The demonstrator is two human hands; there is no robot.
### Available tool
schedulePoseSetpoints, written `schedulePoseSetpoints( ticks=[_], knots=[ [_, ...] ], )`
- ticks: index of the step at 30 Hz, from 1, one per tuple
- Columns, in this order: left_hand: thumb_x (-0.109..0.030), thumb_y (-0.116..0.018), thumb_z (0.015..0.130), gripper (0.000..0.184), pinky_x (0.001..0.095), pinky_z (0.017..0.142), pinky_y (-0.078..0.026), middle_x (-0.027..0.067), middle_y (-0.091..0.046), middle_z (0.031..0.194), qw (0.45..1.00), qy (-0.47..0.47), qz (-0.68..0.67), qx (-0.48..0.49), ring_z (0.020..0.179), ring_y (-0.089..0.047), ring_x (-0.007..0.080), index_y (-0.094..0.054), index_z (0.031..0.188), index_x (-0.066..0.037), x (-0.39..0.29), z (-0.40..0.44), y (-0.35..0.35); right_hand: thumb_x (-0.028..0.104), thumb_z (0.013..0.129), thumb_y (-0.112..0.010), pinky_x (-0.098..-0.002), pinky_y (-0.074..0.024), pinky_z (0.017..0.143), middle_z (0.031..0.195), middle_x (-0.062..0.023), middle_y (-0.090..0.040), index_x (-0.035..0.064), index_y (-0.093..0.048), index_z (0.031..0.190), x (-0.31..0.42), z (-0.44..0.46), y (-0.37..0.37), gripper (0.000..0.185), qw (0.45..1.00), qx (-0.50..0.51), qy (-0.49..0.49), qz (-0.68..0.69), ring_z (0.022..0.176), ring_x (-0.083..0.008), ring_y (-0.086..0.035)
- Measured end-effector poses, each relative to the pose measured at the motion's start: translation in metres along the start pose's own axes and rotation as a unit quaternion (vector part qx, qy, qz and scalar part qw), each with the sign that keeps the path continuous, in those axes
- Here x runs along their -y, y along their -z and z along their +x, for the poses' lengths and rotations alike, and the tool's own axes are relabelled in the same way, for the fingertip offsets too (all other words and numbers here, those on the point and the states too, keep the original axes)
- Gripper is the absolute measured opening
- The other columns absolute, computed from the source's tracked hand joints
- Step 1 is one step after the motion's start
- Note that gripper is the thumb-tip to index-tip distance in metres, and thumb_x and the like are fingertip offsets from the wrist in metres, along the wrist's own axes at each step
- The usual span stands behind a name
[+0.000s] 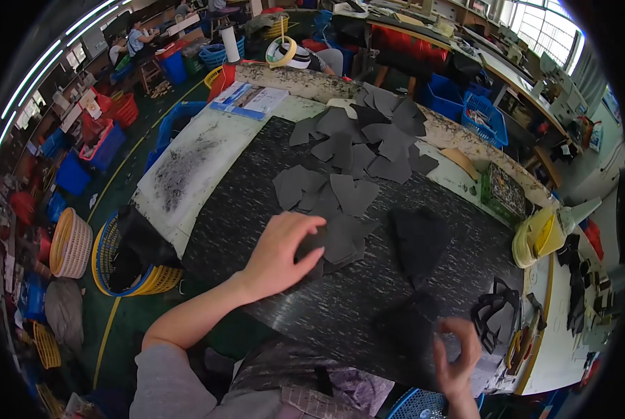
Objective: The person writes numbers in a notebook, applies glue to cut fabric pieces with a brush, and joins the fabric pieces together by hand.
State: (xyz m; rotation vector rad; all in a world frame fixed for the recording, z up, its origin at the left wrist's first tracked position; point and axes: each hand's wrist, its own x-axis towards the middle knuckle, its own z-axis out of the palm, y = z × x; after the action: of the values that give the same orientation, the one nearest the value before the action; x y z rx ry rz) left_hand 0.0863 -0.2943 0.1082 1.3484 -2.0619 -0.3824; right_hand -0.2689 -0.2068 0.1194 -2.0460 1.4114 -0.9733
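Observation:
My left hand (281,253) hovers over or rests at the left edge of a cluster of dark grey cut pieces (342,239), its thumb and forefinger apart; whether it touches them I cannot tell. Above it, more flat grey pieces (393,140) overlap in a loose pile towards the far edge of the board. Near the front edge my right hand (458,353) is curved, thumb and fingers apart, with nothing visible between them. Just left of it lies a black piece (405,322), and a larger black piece (418,241) lies further up. All rest on a speckled black sheet (256,188).
Right of my right hand stand black strip-like frames (495,314), with tools (529,335) beside them. A yellow container (539,237) and a green box (502,192) line the right edge. Left, a yellow-and-blue basket (106,258) stands on the floor. Other people (139,40) sit far back.

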Motion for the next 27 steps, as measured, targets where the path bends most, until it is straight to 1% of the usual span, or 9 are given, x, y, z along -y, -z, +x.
schedulePoseSetpoints(
  ticks=[4, 7, 10, 13, 15, 18, 21, 24, 27],
  knots=[
    [-0.013, -0.078, 0.074, 0.081, 0.0418, 0.102, -0.04, 0.0137, -0.05, 0.125, 0.987, 0.059, -0.144, 0.048, 0.116, -0.05, 0.0319, -0.037, 0.144, -0.007, 0.021, -0.005, -0.007, 0.016, 0.076, -0.077, -0.0382, -0.0451, 0.085, 0.109, -0.0131, -0.058, 0.0022, -0.063, 0.099, 0.049, 0.119, -0.076, 0.03, 0.964, 0.037, 0.233, -0.121, 0.099, -0.0294, -0.058],
    [-0.014, -0.079, 0.074, 0.089, 0.0445, 0.11, -0.033, 0.0157, -0.043, 0.14, 0.997, -0.057, 0.034, 0.034, 0.13, -0.042, 0.0338, -0.03, 0.148, -0.006, 0.019, -0.002, -0.012, 0.02, 0.072, -0.08, -0.0381, -0.0427, 0.086, 0.106, -0.0097, -0.059, 0.0055, -0.063, 0.09, 0.041, 0.155, -0.131, 0.028, 0.937, 0.092, 0.218, -0.257, 0.099, -0.0267, -0.056],
    [-0.017, -0.081, 0.072, 0.094, 0.0439, 0.111, -0.034, 0.016, -0.044, 0.14, 0.978, -0.178, 0.025, 0.106, 0.13, -0.043, 0.0326, -0.029, 0.15, -0.007, 0.023, 0.015, -0.001, 0.019, 0.073, -0.08, -0.0382, -0.0445, 0.081, 0.097, -0.0081, -0.061, 0.0071, -0.06, 0.083, 0.032, 0.155, -0.142, 0.026, 0.963, 0.139, 0.16, -0.166, 0.089, -0.0264, -0.058],
    [-0.019, -0.083, 0.07, 0.099, 0.0428, 0.111, -0.035, 0.0158, -0.047, 0.139, 0.96, -0.109, -0.104, 0.236, 0.13, -0.044, 0.0318, -0.027, 0.151, -0.008, 0.036, 0.031, -0.002, 0.013, 0.073, -0.077, -0.0388, -0.0459, 0.074, 0.088, -0.0089, -0.061, 0.0082, -0.058, 0.082, 0.022, 0.144, -0.138, 0.021, 0.977, 0.208, 0.036, 0.04, 0.081, -0.0284, -0.061],
    [-0.022, -0.084, 0.069, 0.102, 0.0423, 0.111, -0.036, 0.0159, -0.048, 0.138, 0.954, -0.14, -0.095, 0.248, 0.13, -0.045, 0.0318, -0.025, 0.152, -0.009, 0.044, 0.039, 0.0, 0.011, 0.074, -0.077, -0.0381, -0.048, 0.069, 0.078, -0.0064, -0.061, 0.0082, -0.056, 0.083, 0.024, 0.129, -0.134, 0.023, 0.965, 0.147, 0.214, 0.028, 0.074, -0.0284, -0.061],
    [-0.023, -0.082, 0.071, 0.097, 0.0423, 0.112, -0.035, 0.0161, -0.043, 0.144, 0.94, -0.15, -0.071, 0.299, 0.135, -0.041, 0.032, -0.029, 0.151, -0.011, 0.034, 0.034, 0.015, 0.005, 0.077, -0.078, -0.0335, -0.0526, 0.062, 0.085, -0.0065, -0.068, 0.0073, -0.061, 0.093, 0.057, 0.076, -0.099, 0.024, 0.936, 0.155, 0.262, 0.177, 0.072, -0.0245, -0.067],
    [-0.017, -0.078, 0.073, 0.081, 0.0425, 0.113, -0.033, 0.0146, -0.041, 0.147, 0.938, -0.146, -0.179, 0.259, 0.137, -0.04, 0.0316, -0.041, 0.145, -0.009, 0.032, 0.032, 0.024, 0.002, 0.079, -0.079, -0.0266, -0.0548, 0.061, 0.084, -0.0084, -0.071, 0.005, -0.068, 0.106, 0.073, 0.022, -0.066, 0.029, 0.952, 0.086, 0.162, 0.243, 0.071, -0.0191, -0.068],
    [-0.029, -0.064, 0.083, 0.056, 0.0415, 0.106, -0.037, 0.016, -0.053, 0.134, 0.954, -0.158, -0.236, 0.096, 0.13, -0.047, 0.0299, -0.056, 0.131, -0.001, 0.019, 0.002, 0.005, 0.001, 0.082, -0.076, -0.0271, -0.0555, 0.064, 0.089, -0.0095, -0.07, 0.0022, -0.068, 0.103, 0.049, -0.013, -0.052, 0.023, 0.967, 0.064, 0.012, 0.248, 0.076, -0.0162, -0.069],
    [-0.027, -0.056, 0.096, 0.047, 0.0337, 0.1, -0.042, 0.0161, -0.062, 0.125, 0.838, -0.048, -0.449, 0.306, 0.116, -0.059, 0.0242, -0.055, 0.133, 0.003, -0.062, -0.029, -0.033, 0.002, 0.087, -0.073, -0.0219, -0.0522, 0.073, 0.089, -0.0042, -0.069, -0.0013, -0.068, 0.1, 0.032, -0.036, -0.062, 0.015, 0.874, -0.049, -0.222, 0.429, 0.081, -0.007, -0.063]
  ],
)
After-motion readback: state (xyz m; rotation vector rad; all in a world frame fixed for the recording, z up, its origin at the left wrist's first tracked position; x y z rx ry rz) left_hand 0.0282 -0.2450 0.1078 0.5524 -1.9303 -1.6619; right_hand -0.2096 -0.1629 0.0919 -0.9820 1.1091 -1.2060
